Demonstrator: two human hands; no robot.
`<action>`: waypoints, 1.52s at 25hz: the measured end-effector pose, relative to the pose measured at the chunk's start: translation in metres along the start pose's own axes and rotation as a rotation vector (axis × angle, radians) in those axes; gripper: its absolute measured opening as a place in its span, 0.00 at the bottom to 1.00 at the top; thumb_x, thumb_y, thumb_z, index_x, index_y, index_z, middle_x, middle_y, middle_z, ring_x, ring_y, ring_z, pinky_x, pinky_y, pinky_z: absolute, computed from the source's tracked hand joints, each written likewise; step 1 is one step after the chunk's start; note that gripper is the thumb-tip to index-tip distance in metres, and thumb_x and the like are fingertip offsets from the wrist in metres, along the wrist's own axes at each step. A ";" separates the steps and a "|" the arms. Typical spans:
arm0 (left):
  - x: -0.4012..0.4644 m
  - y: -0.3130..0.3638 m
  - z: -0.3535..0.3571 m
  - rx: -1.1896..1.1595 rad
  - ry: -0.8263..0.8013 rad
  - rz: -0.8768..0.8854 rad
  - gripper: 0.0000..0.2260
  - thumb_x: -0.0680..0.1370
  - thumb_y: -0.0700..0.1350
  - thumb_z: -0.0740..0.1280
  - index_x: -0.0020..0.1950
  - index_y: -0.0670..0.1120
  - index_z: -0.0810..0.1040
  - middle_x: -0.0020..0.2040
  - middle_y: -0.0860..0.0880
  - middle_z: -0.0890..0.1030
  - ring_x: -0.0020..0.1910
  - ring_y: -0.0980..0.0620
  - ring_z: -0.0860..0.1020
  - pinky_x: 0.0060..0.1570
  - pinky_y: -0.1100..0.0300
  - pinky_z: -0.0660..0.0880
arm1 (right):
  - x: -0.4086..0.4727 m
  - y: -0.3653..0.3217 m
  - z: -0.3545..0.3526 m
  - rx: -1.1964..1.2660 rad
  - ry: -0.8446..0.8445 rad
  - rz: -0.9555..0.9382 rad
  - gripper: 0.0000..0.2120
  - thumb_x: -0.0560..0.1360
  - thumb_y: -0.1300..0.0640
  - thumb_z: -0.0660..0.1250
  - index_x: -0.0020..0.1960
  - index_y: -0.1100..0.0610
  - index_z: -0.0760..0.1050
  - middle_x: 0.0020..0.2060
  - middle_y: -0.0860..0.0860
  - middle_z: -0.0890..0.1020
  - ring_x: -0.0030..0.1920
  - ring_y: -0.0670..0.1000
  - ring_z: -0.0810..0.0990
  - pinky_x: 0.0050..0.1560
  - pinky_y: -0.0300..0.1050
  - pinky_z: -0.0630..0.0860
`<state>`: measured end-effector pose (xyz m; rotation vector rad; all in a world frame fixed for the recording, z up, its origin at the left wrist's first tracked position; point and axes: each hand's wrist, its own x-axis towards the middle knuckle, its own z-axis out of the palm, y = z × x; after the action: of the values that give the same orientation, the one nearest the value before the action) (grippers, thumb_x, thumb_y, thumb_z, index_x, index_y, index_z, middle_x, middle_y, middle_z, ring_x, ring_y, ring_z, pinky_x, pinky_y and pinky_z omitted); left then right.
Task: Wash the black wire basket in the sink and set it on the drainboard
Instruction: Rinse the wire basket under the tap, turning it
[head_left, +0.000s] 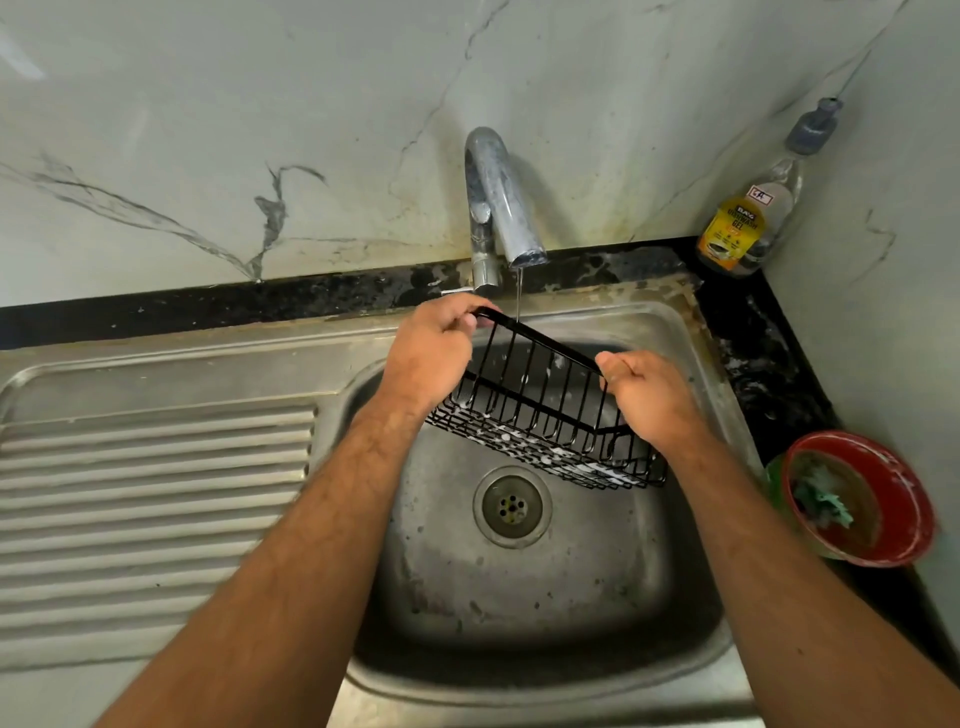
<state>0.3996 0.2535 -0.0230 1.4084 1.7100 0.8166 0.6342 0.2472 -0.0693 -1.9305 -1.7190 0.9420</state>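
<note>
The black wire basket (540, 410) hangs tilted over the steel sink (545, 597), with white soap foam on its bottom wires. My left hand (431, 353) grips the far left corner of its top rim. My right hand (644, 395) grips the right end of the same rim. A thin stream of water falls from the chrome tap (501, 202) onto the basket's rim between my hands. The ribbed drainboard (150, 499) lies to the left of the sink.
A dishwash gel bottle (753, 213) stands in the back right corner on the black counter. A red bowl (862, 499) holding a green scrubber sits right of the sink. The sink drain (511, 506) lies below the basket. Marble-patterned walls close the back and right.
</note>
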 end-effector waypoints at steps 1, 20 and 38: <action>-0.001 0.005 0.001 0.009 -0.009 0.018 0.16 0.85 0.39 0.60 0.59 0.53 0.84 0.53 0.59 0.84 0.47 0.60 0.80 0.45 0.68 0.73 | -0.002 0.004 0.001 0.038 0.005 0.004 0.23 0.83 0.48 0.58 0.36 0.62 0.73 0.27 0.50 0.69 0.30 0.51 0.69 0.37 0.47 0.65; -0.008 0.025 -0.009 0.108 -0.177 -0.045 0.13 0.85 0.52 0.61 0.45 0.53 0.80 0.48 0.49 0.83 0.53 0.50 0.79 0.55 0.54 0.72 | -0.021 -0.033 0.019 0.257 -0.114 0.019 0.23 0.86 0.44 0.47 0.57 0.50 0.79 0.49 0.47 0.79 0.52 0.48 0.74 0.53 0.42 0.67; -0.006 0.031 -0.007 -0.124 -0.131 -0.466 0.15 0.85 0.54 0.61 0.45 0.47 0.79 0.38 0.50 0.75 0.33 0.54 0.66 0.33 0.58 0.62 | -0.014 -0.067 0.012 0.395 -0.230 -0.195 0.20 0.81 0.39 0.59 0.73 0.34 0.67 0.74 0.43 0.70 0.74 0.44 0.66 0.74 0.50 0.59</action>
<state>0.4099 0.2530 0.0074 0.9050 1.7546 0.5453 0.5773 0.2435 -0.0288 -1.4229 -1.6496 1.3502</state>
